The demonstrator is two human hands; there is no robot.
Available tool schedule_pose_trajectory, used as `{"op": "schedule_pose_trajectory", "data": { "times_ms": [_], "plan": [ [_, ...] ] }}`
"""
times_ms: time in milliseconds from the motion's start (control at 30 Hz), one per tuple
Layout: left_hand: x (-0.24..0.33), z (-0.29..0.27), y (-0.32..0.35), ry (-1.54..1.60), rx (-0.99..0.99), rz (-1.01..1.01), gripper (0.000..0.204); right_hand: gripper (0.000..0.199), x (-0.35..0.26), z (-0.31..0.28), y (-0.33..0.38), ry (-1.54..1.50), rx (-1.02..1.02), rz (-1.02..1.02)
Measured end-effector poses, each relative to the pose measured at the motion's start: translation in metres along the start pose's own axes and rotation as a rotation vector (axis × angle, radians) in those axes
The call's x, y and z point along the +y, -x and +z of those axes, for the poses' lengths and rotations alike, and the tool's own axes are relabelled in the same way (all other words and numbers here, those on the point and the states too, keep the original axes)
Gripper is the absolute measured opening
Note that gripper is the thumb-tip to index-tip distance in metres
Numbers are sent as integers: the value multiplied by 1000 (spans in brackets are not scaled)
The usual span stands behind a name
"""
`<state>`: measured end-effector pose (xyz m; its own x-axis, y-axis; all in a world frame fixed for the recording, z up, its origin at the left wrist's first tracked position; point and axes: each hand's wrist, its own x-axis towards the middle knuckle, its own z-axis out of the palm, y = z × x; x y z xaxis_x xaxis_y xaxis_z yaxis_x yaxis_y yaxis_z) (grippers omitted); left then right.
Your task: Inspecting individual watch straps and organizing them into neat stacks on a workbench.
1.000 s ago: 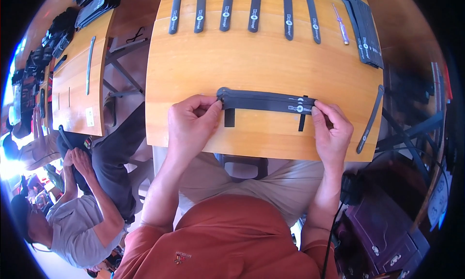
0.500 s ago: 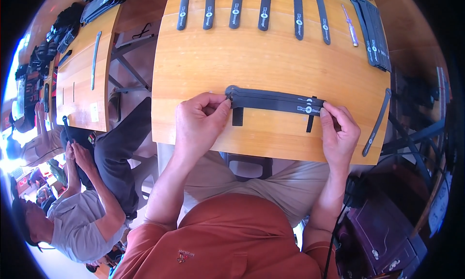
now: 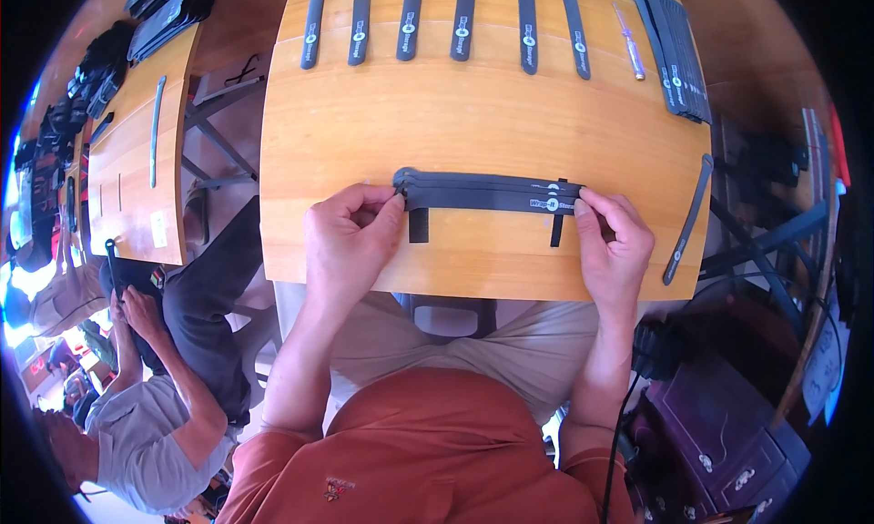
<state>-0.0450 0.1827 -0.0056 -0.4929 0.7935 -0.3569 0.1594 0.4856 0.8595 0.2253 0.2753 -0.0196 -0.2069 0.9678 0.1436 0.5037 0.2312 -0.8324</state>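
A small layered stack of dark grey storage straps (image 3: 482, 192) lies crosswise near the front of the wooden table (image 3: 473, 114). At its left end, by the rounded tips, my left hand (image 3: 350, 237) pinches the stack between thumb and fingers. My right hand (image 3: 614, 242) pinches the other end, beside the white print. Beneath the stack, a wider black strip (image 3: 418, 225) shows near my left hand and a narrower black strip (image 3: 557, 231) near my right. Whether they are bands or slots, I cannot tell.
Several single straps (image 3: 462, 23) are lined up along the far side. A purple-handled screwdriver (image 3: 633, 55) and a pile of straps (image 3: 672, 60) lie at far right. One loose strap (image 3: 689, 219) rests by the right edge. At left, another person (image 3: 150, 415) sits beside a second table (image 3: 137, 151).
The whole view has shifted, so the table and other things appear further left. Both hands keep their pinch on the strap stack, which has hardly moved on the table.
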Motion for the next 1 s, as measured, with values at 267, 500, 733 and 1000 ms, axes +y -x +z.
{"op": "schedule_pose_trajectory", "data": {
  "times_ms": [267, 500, 733, 1000],
  "plan": [
    [-2, 2, 0, 42, 21, 23, 12, 11, 0, 0, 0, 2, 7, -34],
    [-4, 1, -1, 19, 3, 15, 12, 10, -2, 0, 0, 48, 15, -69],
    [-2, 3, -1, 3, 32, 13, 13, 10, -2, 3, 1, 71, 43, -94],
    [-7, 4, -3, -53, 65, 67, 14, 9, -8, 4, 2, 173, 42, -124]
  ]
}}
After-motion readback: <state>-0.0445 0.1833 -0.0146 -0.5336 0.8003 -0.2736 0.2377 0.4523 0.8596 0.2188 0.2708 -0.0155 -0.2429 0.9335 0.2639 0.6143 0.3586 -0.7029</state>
